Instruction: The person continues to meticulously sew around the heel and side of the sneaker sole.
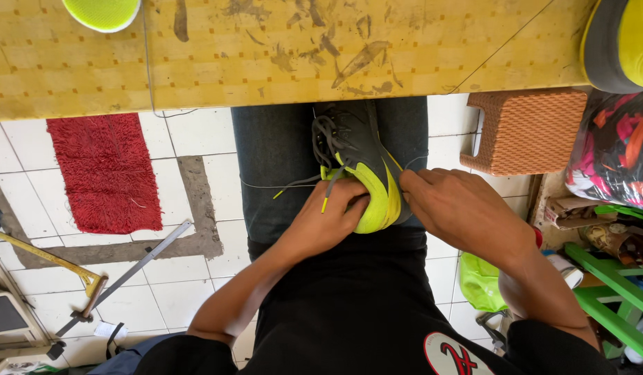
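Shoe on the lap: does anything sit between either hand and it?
Nothing visible. The left hand grips the grey and yellow shoe directly, and the right hand touches its side; only loose laces hang nearby.

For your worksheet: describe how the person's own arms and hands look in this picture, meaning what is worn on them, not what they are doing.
Both forearms are bare down to the left hand and right hand: no gloves, watch, rings or bracelets show. The black top has short sleeves ending near the elbows, and a round red and white emblem sits on its front.
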